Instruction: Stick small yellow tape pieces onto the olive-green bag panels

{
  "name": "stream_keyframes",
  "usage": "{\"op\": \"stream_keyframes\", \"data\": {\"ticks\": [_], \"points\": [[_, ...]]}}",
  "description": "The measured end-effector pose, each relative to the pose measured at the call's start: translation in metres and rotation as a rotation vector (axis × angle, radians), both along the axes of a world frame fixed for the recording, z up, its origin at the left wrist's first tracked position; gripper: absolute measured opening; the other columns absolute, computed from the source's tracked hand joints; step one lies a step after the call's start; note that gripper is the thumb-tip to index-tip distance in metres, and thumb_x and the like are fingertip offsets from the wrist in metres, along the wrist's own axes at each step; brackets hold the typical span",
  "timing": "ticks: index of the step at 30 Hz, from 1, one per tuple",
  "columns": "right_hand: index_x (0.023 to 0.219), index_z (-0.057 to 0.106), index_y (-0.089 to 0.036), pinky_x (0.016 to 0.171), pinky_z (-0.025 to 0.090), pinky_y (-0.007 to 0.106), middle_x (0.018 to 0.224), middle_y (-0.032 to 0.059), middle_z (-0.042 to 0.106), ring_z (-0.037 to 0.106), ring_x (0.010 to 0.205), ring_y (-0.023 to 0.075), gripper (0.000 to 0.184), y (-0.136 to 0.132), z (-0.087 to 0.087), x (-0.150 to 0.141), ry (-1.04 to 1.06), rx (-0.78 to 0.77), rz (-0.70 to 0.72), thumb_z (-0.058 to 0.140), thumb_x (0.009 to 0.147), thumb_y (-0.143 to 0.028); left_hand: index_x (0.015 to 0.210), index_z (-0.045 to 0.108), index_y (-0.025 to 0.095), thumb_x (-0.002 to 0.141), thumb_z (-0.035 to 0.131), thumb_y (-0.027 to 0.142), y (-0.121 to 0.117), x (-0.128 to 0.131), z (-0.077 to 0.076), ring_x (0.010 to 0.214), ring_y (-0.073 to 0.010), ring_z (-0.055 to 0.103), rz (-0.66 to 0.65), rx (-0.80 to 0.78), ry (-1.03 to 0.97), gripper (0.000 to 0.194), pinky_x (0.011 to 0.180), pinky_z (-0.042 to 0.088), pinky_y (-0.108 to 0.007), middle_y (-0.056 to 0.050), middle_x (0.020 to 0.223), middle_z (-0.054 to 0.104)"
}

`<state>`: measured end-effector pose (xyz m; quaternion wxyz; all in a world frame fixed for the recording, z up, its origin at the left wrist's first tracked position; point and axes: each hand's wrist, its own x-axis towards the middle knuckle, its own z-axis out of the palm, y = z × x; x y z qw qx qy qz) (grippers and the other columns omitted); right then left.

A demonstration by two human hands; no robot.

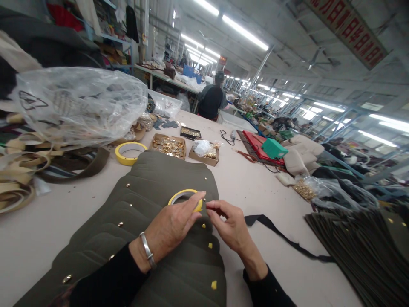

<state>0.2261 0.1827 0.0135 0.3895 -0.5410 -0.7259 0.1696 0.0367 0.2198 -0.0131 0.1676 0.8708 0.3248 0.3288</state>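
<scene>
My left hand (174, 224), with a silver bangle at its wrist, is closed on a roll of yellow tape (177, 195) above a stack of olive-green fabric pieces (153, 238). Beside it, over the stack's right edge, my right hand (230, 224) makes a pinch of thumb and forefinger. Whatever lies in that pinch is too small to make out. Gold metal fittings (120, 224) dot the fabric. Down its right side sit small yellow tape bits (210, 245), and a gold stud (205, 199) shows between my hands.
A second yellow tape roll (130, 152) lies behind the stack, near boxes of gold hardware (168, 146). Clear plastic bags (83, 102) and strap coils (19, 175) crowd the left. At right are a black strap (281, 232) and more fabric pieces (361, 251). A person (211, 100) sits beyond.
</scene>
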Motion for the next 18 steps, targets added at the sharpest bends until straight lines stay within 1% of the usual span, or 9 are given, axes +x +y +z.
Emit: {"op": "stream_keyframes", "data": {"ticks": [3, 6, 8, 11, 13, 16, 18], "points": [[0.094, 0.067, -0.018, 0.068, 0.051, 0.027, 0.085, 0.0059, 0.07, 0.062, 0.072, 0.0153, 0.015, 0.001, 0.0, -0.005, -0.034, 0.157, 0.124, 0.056, 0.085, -0.014, 0.139, 0.03, 0.021, 0.096, 0.045, 0.022, -0.001, 0.001, -0.001, 0.097, -0.0176, 0.068, -0.001, -0.025, 0.011, 0.046, 0.082, 0.055, -0.028, -0.004, 0.113, 0.069], [0.089, 0.065, -0.019, 0.067, 0.05, 0.027, 0.077, 0.0046, 0.067, 0.061, 0.072, 0.0158, 0.015, 0.004, -0.003, -0.01, -0.116, 0.231, 0.16, 0.053, 0.086, -0.011, 0.136, 0.032, 0.022, 0.096, 0.045, 0.022, -0.001, 0.001, 0.0, 0.094, -0.0185, 0.068, 0.008, -0.039, 0.028, 0.042, 0.076, 0.055, -0.028, -0.004, 0.113, 0.067], [0.086, 0.063, -0.019, 0.064, 0.048, 0.027, 0.073, 0.0034, 0.065, 0.06, 0.068, 0.0151, 0.015, 0.006, -0.007, -0.011, -0.146, 0.277, 0.149, 0.052, 0.086, -0.01, 0.131, 0.036, 0.022, 0.096, 0.043, 0.022, -0.002, 0.001, 0.002, 0.092, -0.0186, 0.068, 0.009, -0.058, 0.045, 0.036, 0.074, 0.054, -0.028, -0.005, 0.113, 0.066], [0.081, 0.06, -0.018, 0.06, 0.046, 0.025, 0.068, 0.0026, 0.063, 0.058, 0.063, 0.0143, 0.014, 0.007, -0.015, -0.012, -0.177, 0.367, 0.113, 0.051, 0.083, -0.008, 0.117, 0.047, 0.022, 0.097, 0.038, 0.02, -0.002, 0.001, 0.005, 0.087, -0.0179, 0.066, -0.039, -0.081, 0.078, 0.022, 0.073, 0.051, -0.029, -0.002, 0.103, 0.066], [0.078, 0.06, -0.017, 0.058, 0.046, 0.025, 0.065, 0.0022, 0.061, 0.057, 0.06, 0.0141, 0.015, 0.006, -0.019, -0.012, -0.203, 0.408, 0.082, 0.05, 0.082, -0.007, 0.107, 0.051, 0.022, 0.098, 0.035, 0.02, -0.001, 0.001, 0.006, 0.084, -0.0181, 0.064, -0.051, -0.081, 0.107, 0.019, 0.073, 0.05, -0.03, -0.001, 0.096, 0.065], [0.076, 0.062, -0.017, 0.057, 0.046, 0.025, 0.064, 0.0021, 0.061, 0.057, 0.059, 0.014, 0.015, 0.002, -0.02, -0.015, -0.224, 0.405, 0.042, 0.051, 0.08, -0.007, 0.097, 0.054, 0.021, 0.098, 0.035, 0.021, 0.0, 0.002, 0.007, 0.081, -0.0184, 0.062, -0.004, -0.073, 0.155, 0.019, 0.071, 0.049, -0.03, -0.002, 0.09, 0.063], [0.074, 0.063, -0.017, 0.056, 0.046, 0.025, 0.063, 0.0017, 0.062, 0.057, 0.057, 0.0137, 0.014, 0.0, -0.018, -0.019, -0.175, 0.335, -0.013, 0.052, 0.079, -0.009, 0.093, 0.055, 0.021, 0.097, 0.036, 0.02, 0.001, 0.003, 0.009, 0.079, -0.0183, 0.061, 0.025, -0.053, 0.186, 0.019, 0.068, 0.048, -0.029, -0.002, 0.086, 0.061]]}}
